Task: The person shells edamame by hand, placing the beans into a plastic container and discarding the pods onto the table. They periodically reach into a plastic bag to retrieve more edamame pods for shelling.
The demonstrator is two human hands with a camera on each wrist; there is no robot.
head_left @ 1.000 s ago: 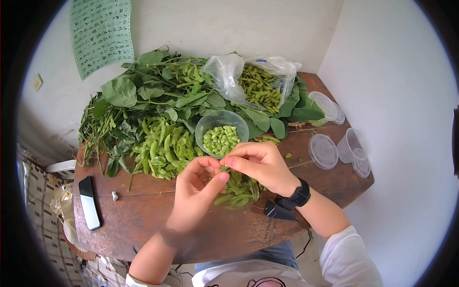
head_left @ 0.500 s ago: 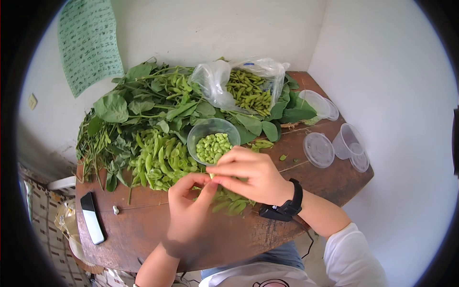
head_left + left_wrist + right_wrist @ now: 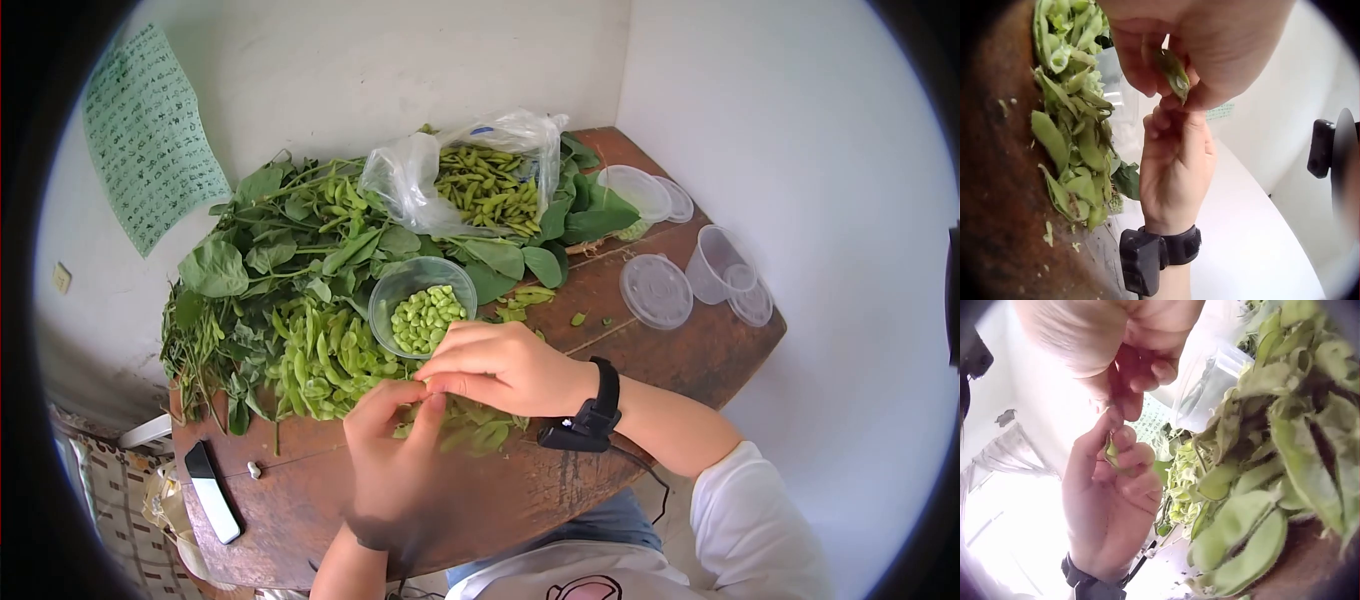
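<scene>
Both hands meet just in front of a clear round bowl (image 3: 378, 318) that holds shelled green beans (image 3: 425, 318). The left hand (image 3: 392, 450) pinches a green pod between thumb and fingers; the pod (image 3: 1174, 74) looks split along its side in the left wrist view. Fingertips of the right hand (image 3: 510, 368) touch the same spot at the pod's end, thumb against fingers. In the right wrist view the pod (image 3: 1110, 450) lies against the left fingers. Under and beside the hands are loose pods (image 3: 478, 425); a bigger heap of light green pods (image 3: 325, 360) is left of the bowl.
Leafy stalks (image 3: 290, 235) cover the table's back, with a plastic bag (image 3: 405, 185) of pods on them. Clear lids (image 3: 655, 291) and an empty tub (image 3: 712, 265) stand at the right. A phone (image 3: 213, 495) and a small white object (image 3: 254, 469) lie at the left.
The head view has shifted, so the table appears turned. The hands have stayed together in front of the bowl, the right hand's fingers now closer over the left fingertips than a second ago.
</scene>
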